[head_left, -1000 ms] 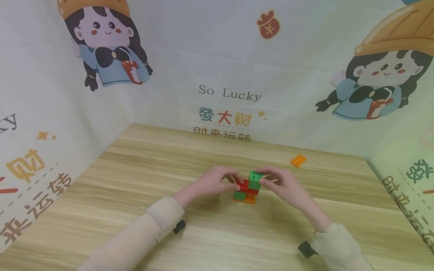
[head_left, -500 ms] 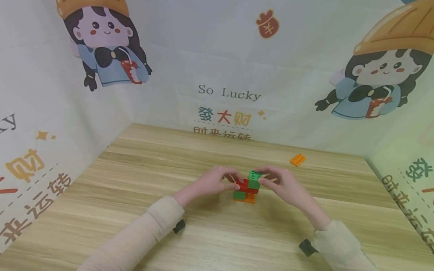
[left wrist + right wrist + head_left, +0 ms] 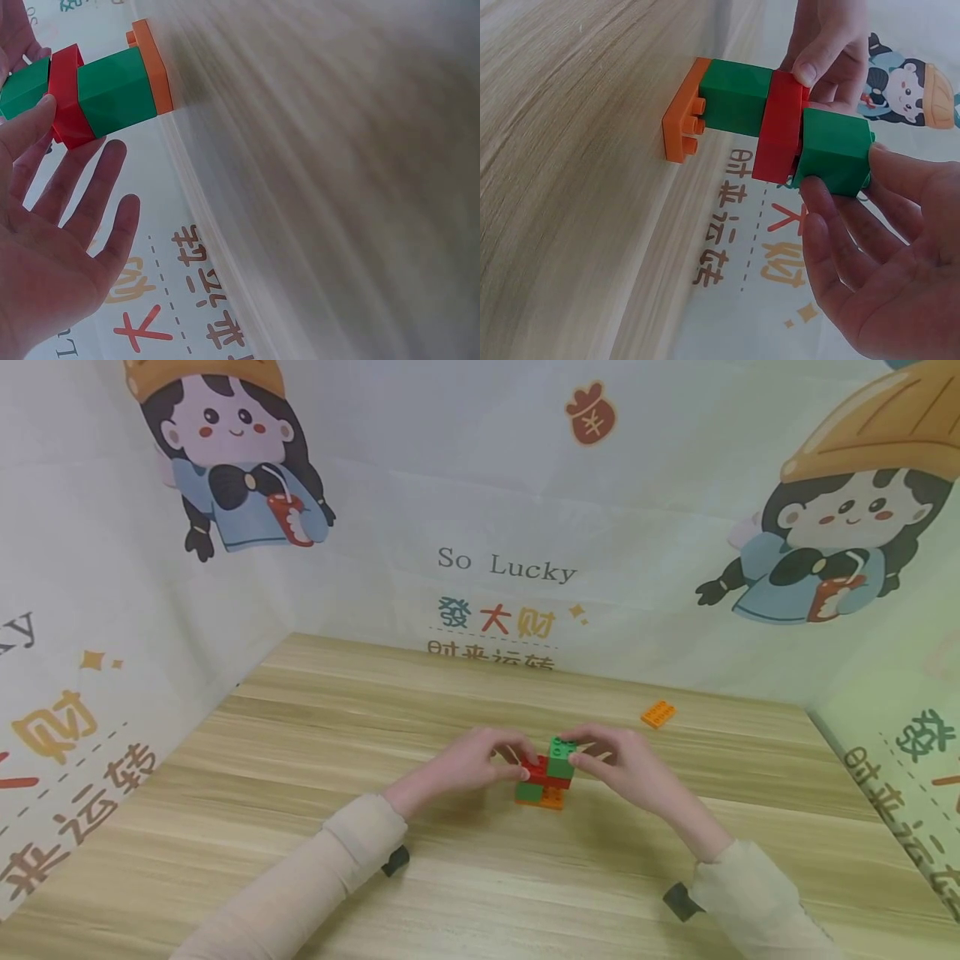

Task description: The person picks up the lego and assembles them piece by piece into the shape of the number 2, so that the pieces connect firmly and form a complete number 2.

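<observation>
A small stack of toy building bricks stands on the table in the head view. Its base is an orange plate (image 3: 679, 124), with a lower green brick (image 3: 736, 96) on one end and bare studs on the other. Across that green brick lies a red brick (image 3: 778, 127), overhanging the plate's studs. My left hand (image 3: 468, 762) pinches the red brick between thumb and fingers. At the overhanging end sits an upper green brick (image 3: 836, 152), pinched by my right hand (image 3: 626, 766). In the right wrist view a thin dark gap shows between this green brick and the red one.
A loose orange plate (image 3: 658, 714) lies farther back on the wooden table (image 3: 315, 710), to the right of the stack. Printed cloth walls (image 3: 487, 485) rise at the back and both sides. Small black devices (image 3: 681, 902) show by both cuffs.
Both hands keep their grips, and the stack looks the same. The scene shifts only a few pixels in the head view; the right forearm edges up slightly.
</observation>
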Demonstrator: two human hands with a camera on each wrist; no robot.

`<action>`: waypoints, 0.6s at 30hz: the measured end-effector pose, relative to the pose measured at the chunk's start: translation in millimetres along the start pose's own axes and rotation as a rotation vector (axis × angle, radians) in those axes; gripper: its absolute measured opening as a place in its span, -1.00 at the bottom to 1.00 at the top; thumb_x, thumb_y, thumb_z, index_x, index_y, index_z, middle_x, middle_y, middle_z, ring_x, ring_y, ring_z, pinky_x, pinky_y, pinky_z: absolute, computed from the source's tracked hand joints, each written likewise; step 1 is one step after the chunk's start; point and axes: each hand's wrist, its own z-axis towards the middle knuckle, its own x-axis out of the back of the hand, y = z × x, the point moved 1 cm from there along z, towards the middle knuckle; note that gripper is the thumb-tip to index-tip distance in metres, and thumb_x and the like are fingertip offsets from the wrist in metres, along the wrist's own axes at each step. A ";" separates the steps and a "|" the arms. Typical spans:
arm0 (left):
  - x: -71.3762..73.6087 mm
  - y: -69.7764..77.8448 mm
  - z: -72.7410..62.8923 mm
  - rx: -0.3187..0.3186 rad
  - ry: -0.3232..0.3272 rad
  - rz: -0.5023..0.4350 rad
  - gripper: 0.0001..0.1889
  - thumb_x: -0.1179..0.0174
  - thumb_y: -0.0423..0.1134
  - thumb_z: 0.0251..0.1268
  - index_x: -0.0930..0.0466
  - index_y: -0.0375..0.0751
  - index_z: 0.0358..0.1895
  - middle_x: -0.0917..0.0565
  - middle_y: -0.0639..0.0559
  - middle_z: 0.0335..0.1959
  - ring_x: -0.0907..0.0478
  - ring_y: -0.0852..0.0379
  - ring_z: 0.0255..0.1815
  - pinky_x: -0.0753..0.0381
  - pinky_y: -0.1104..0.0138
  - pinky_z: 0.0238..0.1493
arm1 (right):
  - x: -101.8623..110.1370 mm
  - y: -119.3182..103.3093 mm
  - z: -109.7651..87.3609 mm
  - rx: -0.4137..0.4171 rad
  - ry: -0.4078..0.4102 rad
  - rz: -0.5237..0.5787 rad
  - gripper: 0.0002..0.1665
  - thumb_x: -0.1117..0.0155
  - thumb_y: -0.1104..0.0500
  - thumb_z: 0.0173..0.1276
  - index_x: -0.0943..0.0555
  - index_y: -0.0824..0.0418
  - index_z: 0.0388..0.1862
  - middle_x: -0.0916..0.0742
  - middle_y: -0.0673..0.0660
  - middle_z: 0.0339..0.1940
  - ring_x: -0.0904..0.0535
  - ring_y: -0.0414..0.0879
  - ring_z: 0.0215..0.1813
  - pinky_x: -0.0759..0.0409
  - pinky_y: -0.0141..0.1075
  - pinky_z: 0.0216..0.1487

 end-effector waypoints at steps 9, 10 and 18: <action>-0.7 -0.6 0.4 -0.005 0.002 0.001 -0.83 -0.29 -0.22 0.30 -0.67 0.01 -0.06 -0.75 0.13 -0.06 -0.66 0.16 -0.04 -0.61 0.20 0.13 | 3.2 -1.0 2.7 -0.005 -0.035 -0.007 -0.64 -0.26 0.19 0.42 -0.61 0.21 0.17 -0.73 0.23 0.12 -0.74 0.06 -0.04 -0.74 -0.16 -0.08; -0.9 -0.8 0.6 -0.002 0.000 -0.001 -0.83 -0.29 -0.22 0.30 -0.67 0.01 -0.06 -0.75 0.13 -0.06 -0.66 0.17 -0.04 -0.61 0.20 0.13 | 3.5 -1.0 3.1 -0.005 -0.039 -0.008 -0.64 -0.26 0.18 0.42 -0.61 0.21 0.16 -0.73 0.23 0.12 -0.74 0.05 -0.04 -0.73 -0.17 -0.08; -0.5 -1.3 0.3 0.013 -0.001 -0.014 -0.82 -0.29 -0.22 0.29 -0.67 0.04 -0.07 -0.75 0.16 -0.09 -0.63 0.20 -0.05 -0.59 0.23 0.15 | 4.2 -1.2 5.9 0.017 -0.048 0.008 -0.65 -0.27 0.21 0.40 -0.62 0.25 0.14 -0.74 0.24 0.10 -0.74 0.02 -0.05 -0.74 -0.26 -0.08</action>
